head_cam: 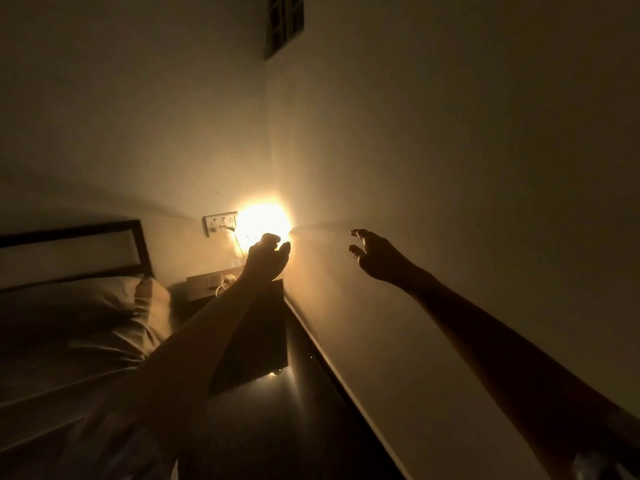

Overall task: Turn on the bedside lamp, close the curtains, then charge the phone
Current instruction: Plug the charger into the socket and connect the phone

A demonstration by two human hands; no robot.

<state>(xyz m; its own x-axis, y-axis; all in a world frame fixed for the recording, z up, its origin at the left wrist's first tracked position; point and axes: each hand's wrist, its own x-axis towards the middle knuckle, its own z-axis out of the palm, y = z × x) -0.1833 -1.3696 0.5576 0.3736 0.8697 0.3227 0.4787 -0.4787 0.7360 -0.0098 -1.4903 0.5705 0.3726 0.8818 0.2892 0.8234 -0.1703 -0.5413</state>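
Note:
The bedside lamp (264, 224) glows bright yellow in the corner of a dark room, above a small bedside table (204, 282). My left hand (266, 258) is raised right in front of the lamp's lower edge, fingers curled; the glare hides whether it touches anything. My right hand (375, 252) hovers in the air to the right of the lamp, close to the side wall, fingers spread and empty. A white charger with a cable (223, 281) lies on the table. No phone or curtains are visible.
A wall socket panel (220, 222) with a plug in it sits left of the lamp. A bed with a pillow (86, 306) and dark headboard (69, 233) fills the left. A dark vent (284, 24) is high on the wall. A dark floor strip (311, 393) runs along the right wall.

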